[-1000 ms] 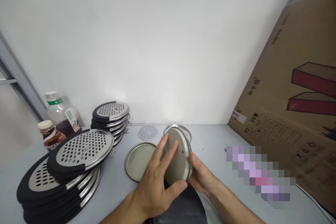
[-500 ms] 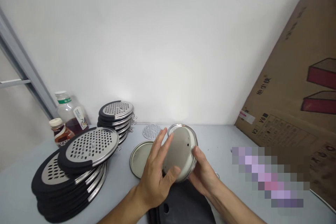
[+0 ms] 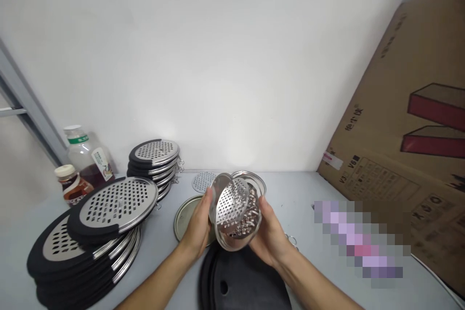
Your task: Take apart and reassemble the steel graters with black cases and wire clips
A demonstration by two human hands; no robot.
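At lower centre, a shiny metal bowl (image 3: 238, 225) is clamped at its left rim by the left hand (image 3: 198, 225) and its right rim by the right hand (image 3: 271, 237). A perforated disc (image 3: 230, 201) is tilted inside it, towards the left hand.

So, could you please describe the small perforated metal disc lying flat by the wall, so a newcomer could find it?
Start at the white wall behind the grey table. Near its foot, right of the smaller stack of black-rimmed perforated plates, lies the small perforated disc. Unlike its neighbours, it is flat, rimless, all metal, and lies alone.
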